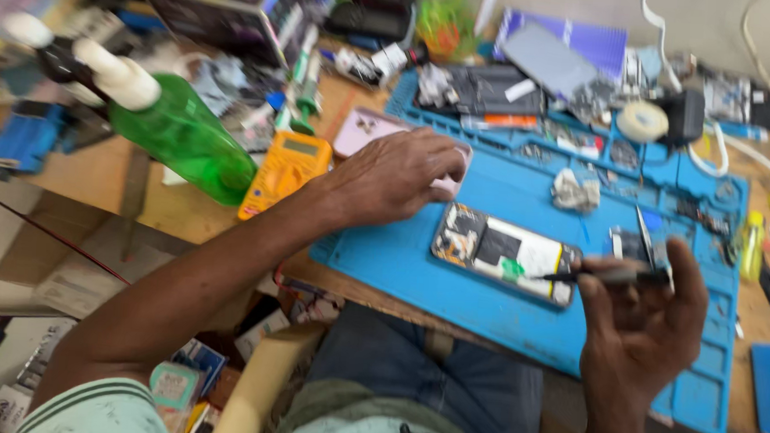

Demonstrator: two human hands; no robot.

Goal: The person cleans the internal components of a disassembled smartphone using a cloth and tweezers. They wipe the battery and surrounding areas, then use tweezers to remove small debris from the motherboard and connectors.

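Here, labelled parts of the bench scene:

Left hand (396, 177): rests palm-down at the upper left corner of the blue work mat (400, 261), fingers curled loosely together over the edge of a pale pink back cover (363, 129); likely it steadies the body while the other hand does fine work.

Right hand (638, 322): raised at the near right of the mat, thumb and fingers pinching a slim dark screwdriver (601, 276) held almost level, so that its tip can meet the phone from the side.

Opened phone (504, 253): lies flat on the mat, back removed, dark board at the left end, white battery with a yellow edge towards the right; the tool tip touches its right part, just beside a small green tab.

Tweezers (647, 235): stand just behind the right hand; whether the fingers also hold them cannot be told.

Multimeter (286, 172): orange, on the wooden bench just left of the mat, within reach.

Green bottle (179, 131): tilted, with a white nozzle, well left of the work.

Crumpled wipe (575, 191): on the mat beyond the phone.

Tape roll (643, 122): white, at the mat's far edge among loose parts.
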